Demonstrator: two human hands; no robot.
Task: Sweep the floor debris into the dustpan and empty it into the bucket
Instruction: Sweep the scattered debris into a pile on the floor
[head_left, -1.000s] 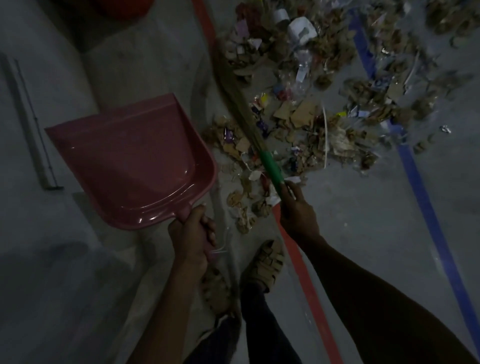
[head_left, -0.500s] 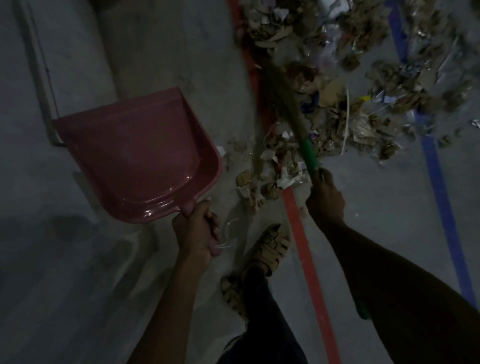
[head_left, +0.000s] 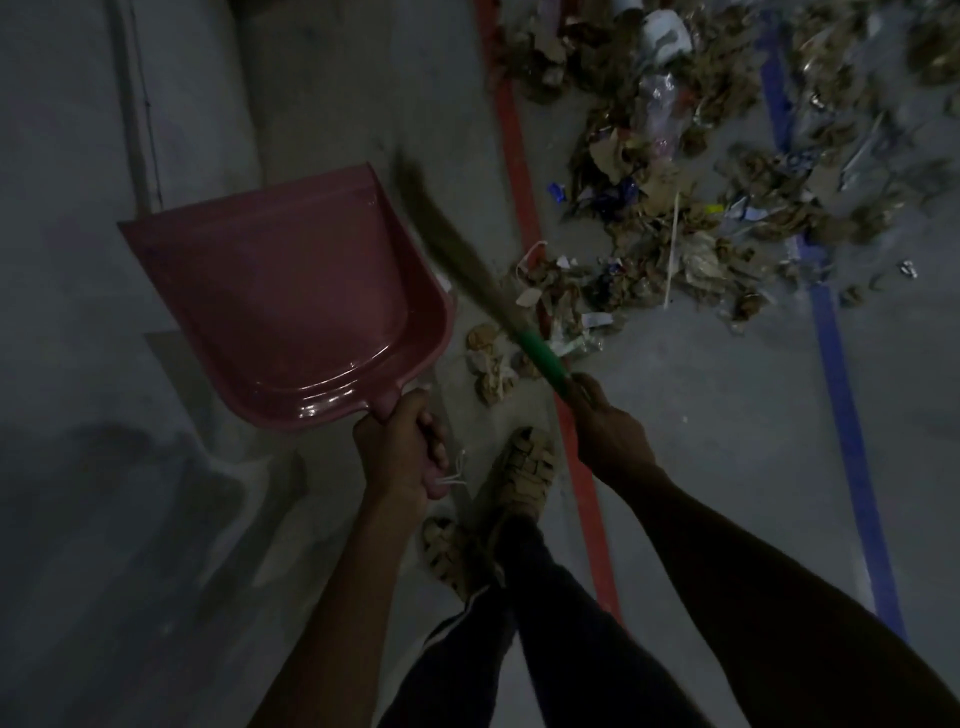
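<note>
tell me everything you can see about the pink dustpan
The dustpan is a glossy pink plastic scoop with raised side walls, a ridged back and a short handle. Nothing shows inside it. The left hand grips the handle, holding the pan with its wide open lip pointing away. The blurred broom crosses beside its right wall; whether they touch is unclear.
</note>
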